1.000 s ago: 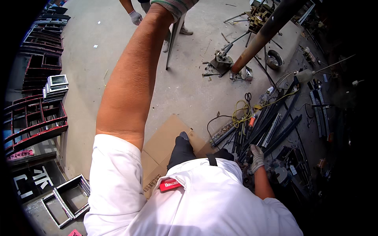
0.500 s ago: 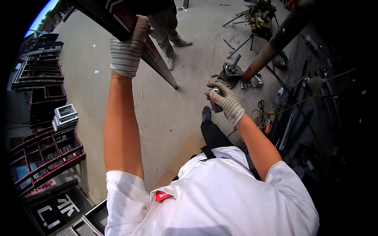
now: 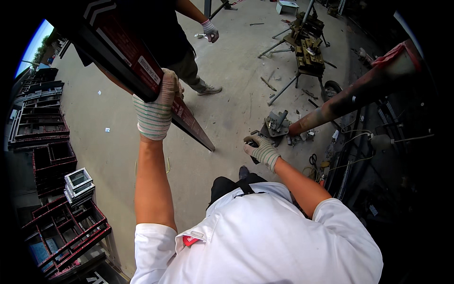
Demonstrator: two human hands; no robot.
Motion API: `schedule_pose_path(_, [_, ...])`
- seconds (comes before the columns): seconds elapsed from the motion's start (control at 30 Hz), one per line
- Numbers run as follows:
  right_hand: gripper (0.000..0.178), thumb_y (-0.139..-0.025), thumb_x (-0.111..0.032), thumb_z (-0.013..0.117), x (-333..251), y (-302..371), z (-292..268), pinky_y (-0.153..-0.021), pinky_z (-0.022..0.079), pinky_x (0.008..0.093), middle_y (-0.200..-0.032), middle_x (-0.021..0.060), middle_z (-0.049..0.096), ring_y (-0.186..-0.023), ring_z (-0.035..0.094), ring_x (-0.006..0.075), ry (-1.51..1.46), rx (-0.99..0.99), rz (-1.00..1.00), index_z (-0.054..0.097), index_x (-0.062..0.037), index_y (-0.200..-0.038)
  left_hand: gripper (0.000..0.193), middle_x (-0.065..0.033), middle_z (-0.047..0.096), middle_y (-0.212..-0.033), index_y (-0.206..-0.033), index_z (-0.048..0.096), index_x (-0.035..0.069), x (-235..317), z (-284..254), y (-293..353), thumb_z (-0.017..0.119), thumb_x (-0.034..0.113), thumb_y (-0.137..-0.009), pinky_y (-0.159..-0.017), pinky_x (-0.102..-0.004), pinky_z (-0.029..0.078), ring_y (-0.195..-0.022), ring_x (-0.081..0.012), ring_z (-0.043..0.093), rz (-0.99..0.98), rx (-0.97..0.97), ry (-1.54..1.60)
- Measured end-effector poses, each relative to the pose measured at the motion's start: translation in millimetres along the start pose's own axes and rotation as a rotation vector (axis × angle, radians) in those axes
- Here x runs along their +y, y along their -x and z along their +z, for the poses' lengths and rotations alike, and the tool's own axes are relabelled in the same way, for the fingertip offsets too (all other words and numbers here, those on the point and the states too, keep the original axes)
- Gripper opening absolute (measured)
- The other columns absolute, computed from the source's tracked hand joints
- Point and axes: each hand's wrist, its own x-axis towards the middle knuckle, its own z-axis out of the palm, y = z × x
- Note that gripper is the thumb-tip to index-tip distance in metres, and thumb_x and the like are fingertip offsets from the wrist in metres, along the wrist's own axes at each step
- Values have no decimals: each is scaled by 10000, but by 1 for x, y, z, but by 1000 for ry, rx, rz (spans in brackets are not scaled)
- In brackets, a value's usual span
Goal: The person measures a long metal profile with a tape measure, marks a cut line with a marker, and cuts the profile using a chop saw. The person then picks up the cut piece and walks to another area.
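My left hand (image 3: 157,106), in a striped knit work glove, is closed around a long dark profile bar (image 3: 124,47) with red printed film on its side. The bar stands tilted, its upper end near the top left and its lower end down by the concrete floor. My right hand (image 3: 261,151), gloved the same way, is closed on a small dark object (image 3: 254,160); the fingers hide most of it, so its kind is unclear. Just beyond the right hand is a grey metal clamp-like fixture (image 3: 277,124) on the floor, at the foot of a slanted rusty pipe (image 3: 326,111).
Another person's gloved hand (image 3: 210,31) and shoe (image 3: 209,89) show beyond the bar. Dark machines on tripod legs (image 3: 309,57) stand at far right. Stacked window frames (image 3: 66,227) line the left. Cables, scissors (image 3: 312,160) and dark bars lie at right.
The view has tilted upward, showing more of the other person and the machines. My right hand appears closer to my body, its fingers more closed over the small object. The left grip on the bar persists.
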Motion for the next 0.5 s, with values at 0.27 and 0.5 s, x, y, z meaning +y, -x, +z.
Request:
schedule_pose_path(0.27, [471, -860, -308, 747, -6, -136, -64, -842, 566, 334, -997, 114, 716, -902, 687, 201, -5, 223, 49, 681, -64, -1258, 237, -25, 631, -732, -941, 663, 56, -40, 64, -177, 751, 274, -972, -636, -302, 561, -657, -121, 630, 26, -118, 80])
schedule_pose_path(0.5, [402, -881, -236, 758, 17, -234, -118, -808, 565, 331, -975, 95, 721, -864, 674, 175, -169, 478, 185, 699, -66, -1240, 294, -23, 629, -680, -864, 682, 70, -101, 127, -357, 703, 332, -996, -597, -279, 522, -617, -111, 614, 127, -215, 42])
